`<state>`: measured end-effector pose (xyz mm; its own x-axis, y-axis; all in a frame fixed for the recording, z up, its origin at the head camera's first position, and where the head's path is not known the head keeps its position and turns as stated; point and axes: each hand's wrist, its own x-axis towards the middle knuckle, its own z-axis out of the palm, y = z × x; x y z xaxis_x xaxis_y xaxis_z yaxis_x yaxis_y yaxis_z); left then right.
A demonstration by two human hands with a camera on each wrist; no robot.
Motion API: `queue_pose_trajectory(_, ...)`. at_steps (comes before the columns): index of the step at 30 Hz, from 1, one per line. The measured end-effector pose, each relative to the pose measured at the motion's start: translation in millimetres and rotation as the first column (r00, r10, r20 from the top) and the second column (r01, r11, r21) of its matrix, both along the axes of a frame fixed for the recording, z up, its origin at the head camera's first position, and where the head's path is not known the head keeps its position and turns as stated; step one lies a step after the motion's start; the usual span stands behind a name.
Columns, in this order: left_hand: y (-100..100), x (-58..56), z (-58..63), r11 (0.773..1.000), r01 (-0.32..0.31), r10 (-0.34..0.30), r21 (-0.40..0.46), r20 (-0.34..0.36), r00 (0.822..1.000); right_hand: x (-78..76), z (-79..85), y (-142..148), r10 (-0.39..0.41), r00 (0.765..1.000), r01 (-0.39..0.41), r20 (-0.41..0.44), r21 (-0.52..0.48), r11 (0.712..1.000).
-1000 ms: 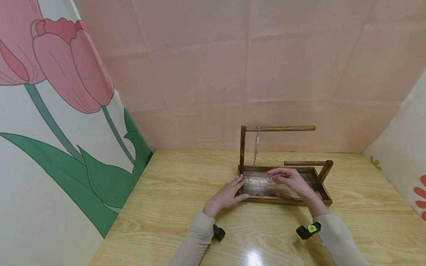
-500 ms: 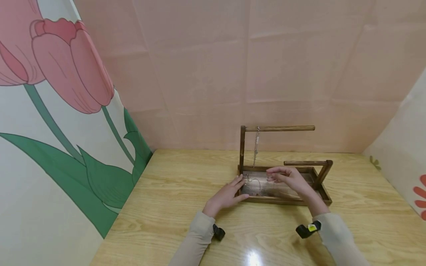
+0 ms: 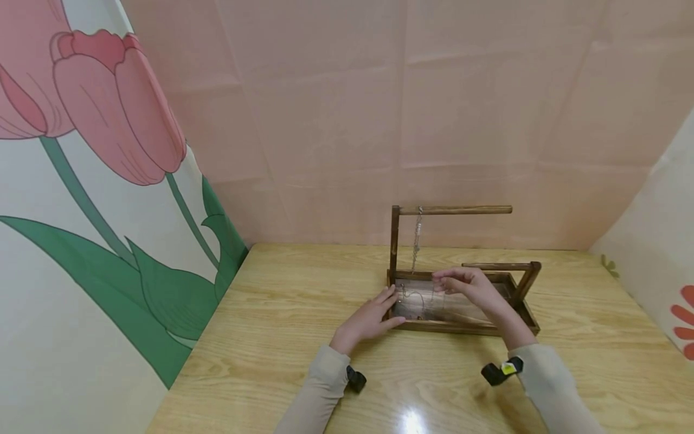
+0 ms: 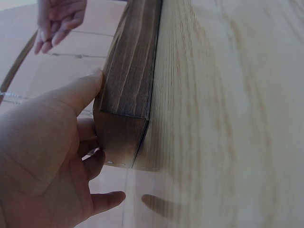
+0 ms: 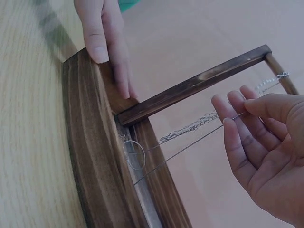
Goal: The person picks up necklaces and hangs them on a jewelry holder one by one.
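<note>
A dark wooden jewelry stand point(image 3: 455, 326), a shallow tray with two bars, sits on the table. My left hand point(image 3: 367, 319) grips its left front corner, thumb along the front rim and fingers at the end wall. Over the tray, my right hand point(image 3: 477, 294) pinches a thin chain necklace point(image 5: 187, 147) between thumb and fingertips; its strands run down toward the tray. Silver chains point(image 3: 417, 235) hang from the tall bar point(image 3: 461, 210), left of the right hand. A thin hoop point(image 5: 137, 155) shows at the tray's left end in the right wrist view.
The lower bar point(image 3: 496, 266) rises at the tray's right end, behind the right hand. Pale wood-grain table point(image 3: 303, 283) surrounds the stand. A pink cloth wall point(image 3: 325, 120) stands at the back, with a tulip-printed panel point(image 3: 119, 114) at the left.
My right hand has risen slightly, and the necklace strands now show hanging below its fingers. The left hand stays in place at the stand's corner.
</note>
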<state>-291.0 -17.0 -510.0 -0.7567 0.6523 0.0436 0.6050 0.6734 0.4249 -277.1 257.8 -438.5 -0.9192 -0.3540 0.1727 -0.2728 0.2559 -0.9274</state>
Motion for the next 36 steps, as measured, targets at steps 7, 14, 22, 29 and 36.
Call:
queue_pose_trajectory(7, -0.5, 0.9, 0.5, 1.0, 0.01, -0.01, 0.008, 0.014, 1.0, -1.2, 6.6, -1.1, 0.009, 1.0, -0.009, -0.008, -0.016, 1.0)
queue_pose_trajectory(14, -0.6, 1.6, 1.0, 1.0, 0.0, -0.001, 0.017, 0.028, 1.0, -0.8, 9.7, -1.1, -0.003, 1.0, 0.003, 0.016, -0.025, 1.0)
queue_pose_trajectory(22, -0.5, 1.3, 1.5, 1.0, -0.006, 0.006, 0.01, 0.025, 1.0, -3.3, 16.6, -1.1, 0.016, 1.0, -0.016, 0.004, -0.021, 1.0)
queue_pose_trajectory(29, -0.6, 2.0, 1.8, 1.0, -0.003, 0.003, 0.012, 0.031, 1.0, -3.4, 23.6, -3.6, -0.004, 1.0, 0.003, -0.014, -0.03, 1.0)
queue_pose_trajectory(36, -0.8, 1.8, 1.7, 1.0, -0.002, 0.002, 0.013, 0.021, 1.0, -7.0, 28.9, -5.6, -0.041, 0.998, 0.04, -0.044, -0.034, 0.999)
